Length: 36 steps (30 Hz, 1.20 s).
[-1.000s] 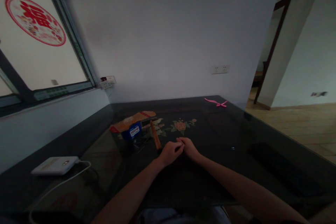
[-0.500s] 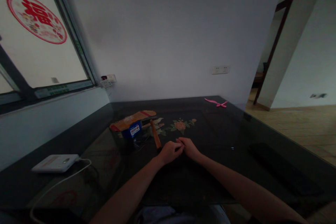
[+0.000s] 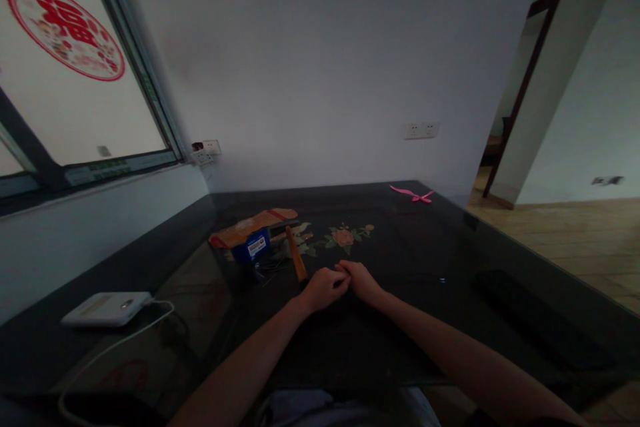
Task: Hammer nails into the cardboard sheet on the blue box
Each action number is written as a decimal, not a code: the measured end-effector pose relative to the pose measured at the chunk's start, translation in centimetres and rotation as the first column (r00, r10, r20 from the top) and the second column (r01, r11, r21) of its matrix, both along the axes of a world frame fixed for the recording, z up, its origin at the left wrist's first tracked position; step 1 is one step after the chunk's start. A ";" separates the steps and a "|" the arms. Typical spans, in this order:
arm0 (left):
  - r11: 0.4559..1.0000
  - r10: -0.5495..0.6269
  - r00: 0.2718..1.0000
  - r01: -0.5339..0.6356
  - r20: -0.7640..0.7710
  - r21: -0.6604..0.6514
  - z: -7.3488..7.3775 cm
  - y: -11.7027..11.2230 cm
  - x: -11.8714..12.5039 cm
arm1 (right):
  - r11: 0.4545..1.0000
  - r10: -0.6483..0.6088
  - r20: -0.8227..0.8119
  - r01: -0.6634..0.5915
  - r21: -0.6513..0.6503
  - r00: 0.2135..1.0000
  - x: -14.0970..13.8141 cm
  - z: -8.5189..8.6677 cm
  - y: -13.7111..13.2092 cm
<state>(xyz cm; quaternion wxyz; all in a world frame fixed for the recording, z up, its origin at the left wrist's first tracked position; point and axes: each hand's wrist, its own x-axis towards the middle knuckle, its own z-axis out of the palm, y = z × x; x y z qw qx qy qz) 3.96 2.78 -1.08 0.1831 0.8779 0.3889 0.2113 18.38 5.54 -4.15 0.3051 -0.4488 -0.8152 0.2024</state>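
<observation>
My left hand (image 3: pixel 324 288) and my right hand (image 3: pixel 361 281) rest together on the dark glass table (image 3: pixel 425 247), fingertips touching. Both have their fingers curled and pinched; whatever is between them is too small and dark to make out. Just left of my left hand lies an orange wooden handle (image 3: pixel 296 261). Beyond it stands a small blue box (image 3: pixel 253 247) under an orange packet (image 3: pixel 253 226). A flower pattern (image 3: pixel 344 237) shows on the tabletop just past my hands.
A white device (image 3: pixel 106 307) with a white cable (image 3: pixel 120 344) sits at the left on the table. A pink ribbon (image 3: pixel 414 195) lies at the far edge. A dark flat object (image 3: pixel 540 320) lies at the right. Window on the left, doorway on the right.
Hands stay together in the same spot. Only the view has shifted slightly.
</observation>
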 end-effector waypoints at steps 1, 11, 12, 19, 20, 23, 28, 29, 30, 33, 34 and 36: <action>1.000 -0.006 1.000 0.006 -0.002 0.003 0.0 0.0 0.0 | 1.000 -0.001 0.017 0.001 -0.002 1.000 0.0 0.1 -0.1; 0.999 -0.037 0.999 0.037 -0.014 0.028 -0.3 0.1 0.0 | 0.998 -0.041 0.237 0.050 -0.031 0.971 0.3 1.4 -0.5; 0.999 -0.036 0.999 0.036 -0.021 0.027 -0.2 0.1 0.0 | 0.998 -0.047 0.261 0.057 -0.033 0.964 0.3 1.6 -0.6; 0.996 -0.063 0.995 0.067 -0.074 0.059 -0.2 -0.1 0.0 | 0.995 -0.079 0.407 0.095 -0.019 0.910 0.3 2.4 -1.2; 0.995 -0.069 0.994 0.074 -0.082 0.069 -0.2 -0.1 0.0 | 0.995 -0.083 0.428 0.100 -0.018 0.900 0.3 2.4 -1.2; 0.991 -0.074 0.989 0.087 -0.130 0.098 -0.3 -0.1 0.0 | 0.993 -0.103 0.490 0.121 -0.006 0.865 0.2 2.5 -1.2; 0.982 -0.082 0.976 0.114 -0.203 0.149 -0.2 -0.3 0.2 | 0.990 -0.131 0.569 0.136 0.033 0.812 0.0 2.7 -1.5; 0.981 -0.087 0.974 0.121 -0.210 0.154 -0.2 -0.4 0.2 | 0.990 -0.136 0.581 0.137 0.041 0.802 0.0 2.9 -1.5; 0.979 -0.090 0.973 0.126 -0.215 0.158 -0.2 -0.4 0.3 | 0.989 -0.142 0.592 0.138 0.051 0.794 -0.1 3.0 -1.6; 0.977 -0.092 0.971 0.131 -0.220 0.169 -0.1 -0.5 0.3 | 0.987 -0.161 0.618 0.142 0.081 0.770 -0.1 3.5 -1.9; 0.977 -0.090 0.971 0.130 -0.222 0.171 -0.1 -0.5 0.4 | 0.986 -0.167 0.625 0.144 0.088 0.762 -0.2 3.6 -1.9; 0.978 -0.088 0.970 0.128 -0.227 0.167 0.0 -0.6 0.4 | 0.983 -0.184 0.640 0.157 0.099 0.746 -0.2 3.9 -2.0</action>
